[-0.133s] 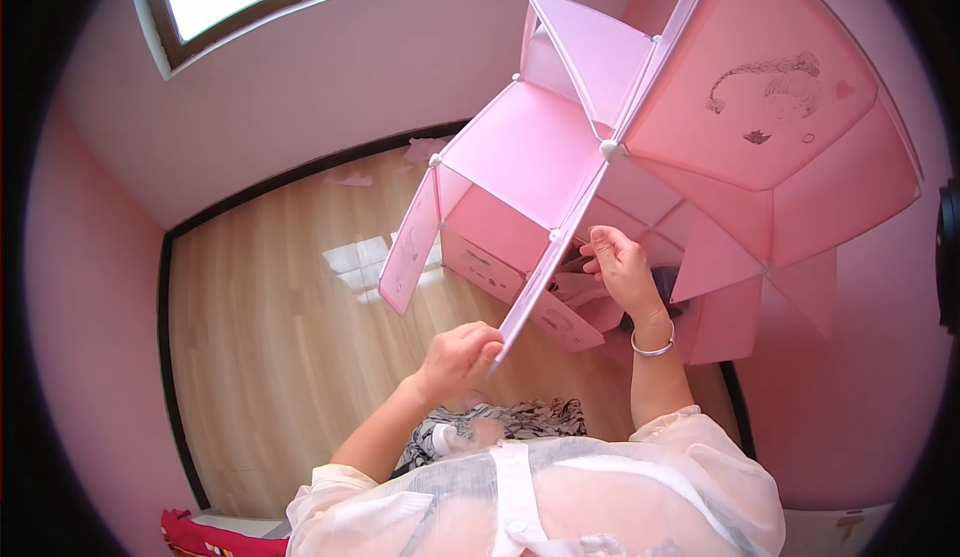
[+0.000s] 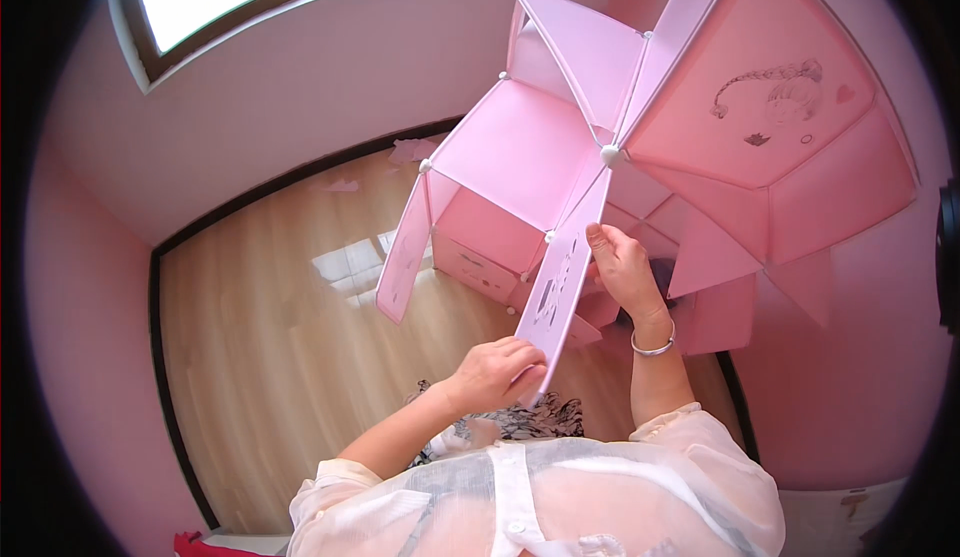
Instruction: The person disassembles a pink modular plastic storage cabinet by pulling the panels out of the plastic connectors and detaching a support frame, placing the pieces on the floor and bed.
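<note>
A pink cube storage cabinet (image 2: 518,147) made of plastic panels and white round connectors stands at the centre right. One of its door panels (image 2: 562,292), with a dark printed drawing, swings out toward me. My left hand (image 2: 492,373) is closed round the near end of this door. Against its right edge my right hand (image 2: 628,275), with a bangle on the wrist, is closed with the thumb on the edge; its other fingers are partly hidden. Farther left another door (image 2: 404,257) of the cabinet hangs open.
Large pink panels (image 2: 770,97) with a braided-hair drawing rise at the right, near my right arm. Wood-look floor (image 2: 260,377) spreads to the left. Pink scraps (image 2: 410,151) lie by the far wall. Black-and-white patterned cloth (image 2: 540,419) is below my left hand. A window (image 2: 210,2) is at upper left.
The door panel has swung to the right with my left hand on it, now showing its printed face. My right hand, apart from it before, now meets its edge.
</note>
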`<state>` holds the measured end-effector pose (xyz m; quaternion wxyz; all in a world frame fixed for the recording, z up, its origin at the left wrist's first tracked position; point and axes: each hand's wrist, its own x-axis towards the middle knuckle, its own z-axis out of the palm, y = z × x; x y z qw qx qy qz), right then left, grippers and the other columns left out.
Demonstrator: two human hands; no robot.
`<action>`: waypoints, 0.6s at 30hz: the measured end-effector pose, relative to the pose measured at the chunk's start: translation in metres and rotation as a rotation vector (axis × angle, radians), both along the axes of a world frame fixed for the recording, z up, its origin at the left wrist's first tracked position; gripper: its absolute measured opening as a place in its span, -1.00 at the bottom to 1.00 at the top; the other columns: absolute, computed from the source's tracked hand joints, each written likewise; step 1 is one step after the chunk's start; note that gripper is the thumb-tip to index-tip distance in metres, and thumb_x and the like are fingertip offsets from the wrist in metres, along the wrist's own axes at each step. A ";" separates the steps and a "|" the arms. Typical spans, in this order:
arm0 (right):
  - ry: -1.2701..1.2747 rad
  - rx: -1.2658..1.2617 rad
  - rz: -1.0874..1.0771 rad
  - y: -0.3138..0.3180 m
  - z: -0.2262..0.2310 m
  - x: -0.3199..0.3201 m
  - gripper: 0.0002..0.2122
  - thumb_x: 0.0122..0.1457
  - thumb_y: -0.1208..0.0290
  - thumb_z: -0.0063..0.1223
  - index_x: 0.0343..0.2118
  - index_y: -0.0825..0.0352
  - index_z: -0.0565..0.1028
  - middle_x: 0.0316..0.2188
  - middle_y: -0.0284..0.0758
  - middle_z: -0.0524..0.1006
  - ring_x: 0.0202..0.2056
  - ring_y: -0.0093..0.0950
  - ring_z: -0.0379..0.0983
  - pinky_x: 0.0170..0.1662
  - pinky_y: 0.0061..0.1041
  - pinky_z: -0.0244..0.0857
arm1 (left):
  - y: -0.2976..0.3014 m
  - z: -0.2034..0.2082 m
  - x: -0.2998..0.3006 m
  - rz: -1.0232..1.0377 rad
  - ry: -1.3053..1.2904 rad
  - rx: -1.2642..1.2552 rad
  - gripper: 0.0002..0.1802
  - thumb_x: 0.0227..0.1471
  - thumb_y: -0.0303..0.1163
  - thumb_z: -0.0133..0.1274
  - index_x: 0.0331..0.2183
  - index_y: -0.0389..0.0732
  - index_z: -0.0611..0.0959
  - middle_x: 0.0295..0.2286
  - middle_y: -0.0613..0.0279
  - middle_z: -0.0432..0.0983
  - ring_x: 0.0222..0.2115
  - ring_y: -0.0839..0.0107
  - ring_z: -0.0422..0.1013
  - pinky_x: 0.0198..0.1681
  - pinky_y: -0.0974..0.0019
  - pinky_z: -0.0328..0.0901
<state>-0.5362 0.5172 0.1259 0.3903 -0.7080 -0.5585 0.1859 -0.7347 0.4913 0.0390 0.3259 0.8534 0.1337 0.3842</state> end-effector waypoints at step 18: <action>-0.605 -0.433 -0.443 0.018 -0.002 -0.001 -0.73 0.09 0.21 -0.29 -0.44 0.38 0.19 -0.58 0.06 0.42 -0.45 0.00 0.36 -0.38 -0.08 0.21 | 0.245 0.056 0.181 -0.158 -0.279 -1.277 -0.53 0.01 0.01 -0.26 -0.36 -0.28 0.35 -0.58 0.23 0.31 -0.62 0.45 0.29 -0.62 0.39 0.26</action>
